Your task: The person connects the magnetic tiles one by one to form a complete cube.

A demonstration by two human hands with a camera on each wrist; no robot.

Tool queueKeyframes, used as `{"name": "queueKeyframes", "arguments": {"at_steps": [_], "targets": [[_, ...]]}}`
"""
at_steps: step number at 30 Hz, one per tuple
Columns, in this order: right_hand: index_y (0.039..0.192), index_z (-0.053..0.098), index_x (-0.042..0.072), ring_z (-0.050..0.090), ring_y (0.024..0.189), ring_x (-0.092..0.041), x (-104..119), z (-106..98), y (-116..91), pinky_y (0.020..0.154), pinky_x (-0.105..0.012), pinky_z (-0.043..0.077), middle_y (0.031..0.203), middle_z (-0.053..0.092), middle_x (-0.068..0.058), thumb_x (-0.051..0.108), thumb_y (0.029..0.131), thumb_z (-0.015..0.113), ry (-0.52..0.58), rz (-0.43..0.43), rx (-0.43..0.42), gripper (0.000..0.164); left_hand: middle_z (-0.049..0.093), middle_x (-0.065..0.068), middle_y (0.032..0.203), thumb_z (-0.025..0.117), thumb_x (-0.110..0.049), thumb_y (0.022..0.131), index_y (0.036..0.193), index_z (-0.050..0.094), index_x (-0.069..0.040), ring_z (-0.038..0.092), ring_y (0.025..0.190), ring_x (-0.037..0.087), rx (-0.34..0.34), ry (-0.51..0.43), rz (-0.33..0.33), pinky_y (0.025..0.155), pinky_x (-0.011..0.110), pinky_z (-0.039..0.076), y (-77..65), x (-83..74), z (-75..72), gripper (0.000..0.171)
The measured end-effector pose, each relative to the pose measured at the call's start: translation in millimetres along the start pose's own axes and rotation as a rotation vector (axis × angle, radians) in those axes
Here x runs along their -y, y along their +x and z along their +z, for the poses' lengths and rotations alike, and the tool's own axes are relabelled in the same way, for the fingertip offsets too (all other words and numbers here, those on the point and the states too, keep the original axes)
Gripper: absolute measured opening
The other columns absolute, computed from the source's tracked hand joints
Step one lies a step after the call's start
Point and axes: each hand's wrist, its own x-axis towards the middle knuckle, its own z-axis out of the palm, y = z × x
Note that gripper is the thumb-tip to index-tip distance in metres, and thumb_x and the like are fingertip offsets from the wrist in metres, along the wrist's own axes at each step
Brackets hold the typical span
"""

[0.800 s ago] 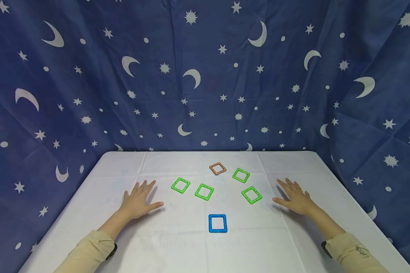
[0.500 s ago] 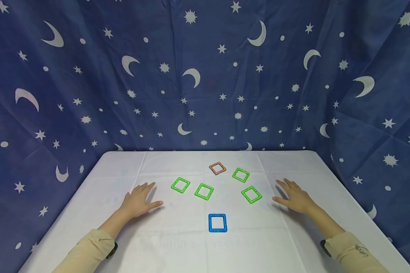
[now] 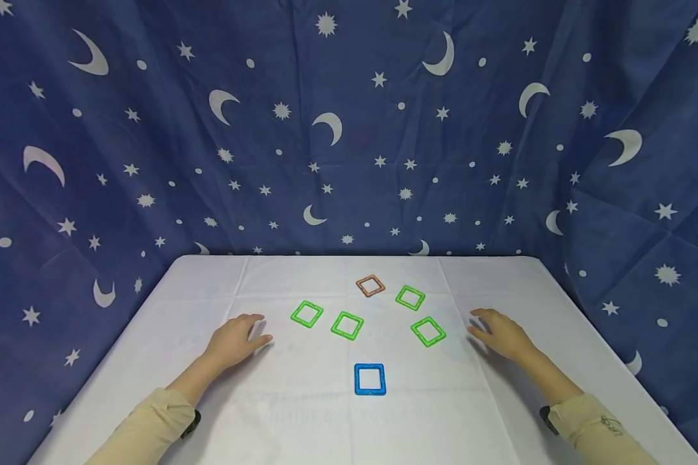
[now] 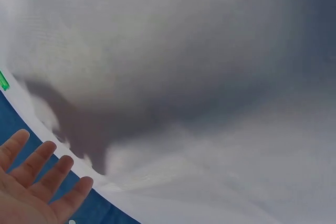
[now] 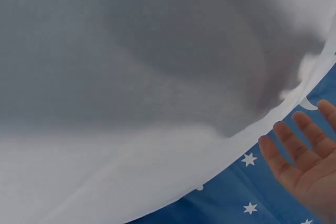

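Over the left part of the table hovers my left hand (image 3: 232,341), holding nothing, its fingers loosely extended in the left wrist view. Nearest to it lies a green square magnetic tile frame (image 3: 307,314), with another green tile (image 3: 347,325) just right of that. My right hand (image 3: 500,332) is likewise bare, above the right part of the table, its fingers apart in the right wrist view. Closest to that hand is a green tile (image 3: 428,331); a further green tile (image 3: 410,298) lies behind it. A blue square tile (image 3: 370,379) lies at the front centre, an orange tile (image 3: 370,285) at the back.
A white cloth (image 3: 302,426) with creases covers the table. Behind and at both sides hangs a dark blue curtain (image 3: 360,142) with moons and stars. Both forearms come in from the front corners, in beige sleeves (image 3: 151,420) with dark bands at the wrists.
The spread fingers of both hands have drawn closer together and bent somewhat. Both hands stay in nearly the same places, and the tiles have not moved.
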Motion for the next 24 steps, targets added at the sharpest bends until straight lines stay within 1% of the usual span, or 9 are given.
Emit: {"name": "queueKeyframes", "arguments": {"at_steps": [4,9,11,16,20,24], "targets": [[0.118,0.059,-0.007,0.055,0.108,-0.048,1,-3,6,0.089,-0.058,0.046,0.118,0.059,-0.031,0.024,0.09,0.062,0.006,0.018,0.012,0.041,0.066,0.019,0.105,0.066,-0.036,0.086,0.12,0.06,-0.001,0.063,0.093,0.035,-0.021,0.001,-0.003,0.078,0.049,0.051,5.0,-0.4,1.5,0.049],[0.117,0.06,-0.006,0.063,0.094,-0.041,4,-2,10,0.078,-0.053,0.051,0.107,0.064,-0.028,0.023,0.091,0.061,0.03,0.028,0.041,0.038,0.067,0.018,0.104,0.066,-0.031,0.086,0.116,0.063,-0.002,0.064,0.094,0.033,-0.013,0.002,0.003,0.08,0.049,0.051,8.0,-2.0,2.9,0.042],[0.117,0.06,-0.005,0.064,0.091,-0.039,6,-2,11,0.075,-0.051,0.052,0.105,0.065,-0.026,0.022,0.091,0.06,0.043,0.032,0.044,0.038,0.068,0.017,0.103,0.066,-0.029,0.086,0.113,0.064,-0.002,0.064,0.094,0.032,-0.018,0.001,0.02,0.08,0.048,0.051,12.3,-4.4,2.7,0.038],[0.116,0.061,-0.003,0.064,0.09,-0.037,13,-3,13,0.074,-0.049,0.052,0.102,0.067,-0.023,0.022,0.09,0.062,0.039,0.046,0.034,0.036,0.069,0.017,0.105,0.066,-0.027,0.087,0.11,0.066,-0.004,0.065,0.095,0.032,-0.049,-0.03,0.077,0.081,0.047,0.052,19.6,-15.3,6.7,0.033],[0.116,0.062,-0.001,0.065,0.089,-0.035,18,-2,14,0.075,-0.048,0.053,0.1,0.068,-0.02,0.021,0.089,0.063,0.054,0.05,0.044,0.034,0.069,0.016,0.108,0.066,-0.027,0.087,0.109,0.067,-0.005,0.065,0.099,0.032,-0.042,-0.062,0.102,0.084,0.047,0.052,17.8,-25.0,13.1,0.031],[0.115,0.062,-0.001,0.065,0.089,-0.034,25,-2,20,0.077,-0.047,0.053,0.099,0.069,-0.019,0.02,0.089,0.064,0.07,0.023,0.038,0.034,0.069,0.014,0.109,0.067,-0.025,0.086,0.108,0.068,-0.007,0.065,0.099,0.031,-0.049,-0.092,0.114,0.085,0.046,0.052,17.8,-34.7,15.1,0.029]]}}
